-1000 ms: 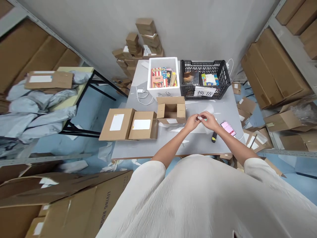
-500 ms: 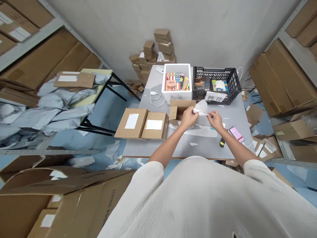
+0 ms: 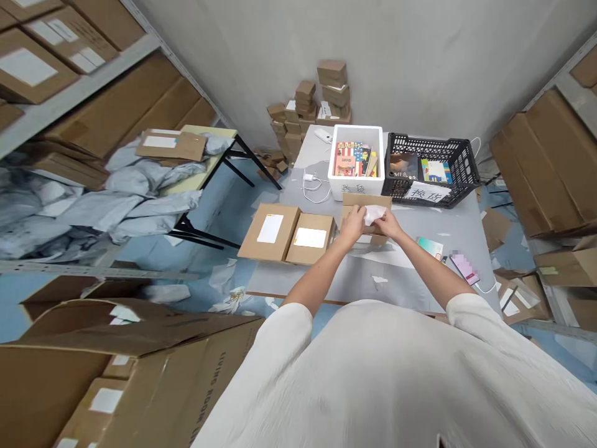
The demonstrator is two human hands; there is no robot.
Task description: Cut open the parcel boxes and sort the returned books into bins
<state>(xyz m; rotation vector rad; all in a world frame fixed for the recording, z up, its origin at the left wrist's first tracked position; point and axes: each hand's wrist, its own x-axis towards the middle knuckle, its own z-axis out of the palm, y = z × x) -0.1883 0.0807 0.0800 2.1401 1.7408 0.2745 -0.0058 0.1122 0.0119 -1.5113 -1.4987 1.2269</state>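
A crumpled piece of white wrapping is stretched between my two hands, over the open cardboard box. My left hand grips its left side with closed fingers. On the other side, my right hand pinches the right edge. The box's raised back flap shows behind the hands; its inside is mostly hidden by them. Just left stand two shut cardboard boxes with white labels, the smaller box nearest to my left hand and the larger box beyond it.
Behind the work are a white foam bin of books and a black crate with books. A green-and-white card and a phone lie right on the grey table. Grey parcels cover the left side table.
Both hands have lowered the white wrapping to the open box's mouth, and it is more bunched. The camera view has shifted, and the green-and-white card now shows fully.
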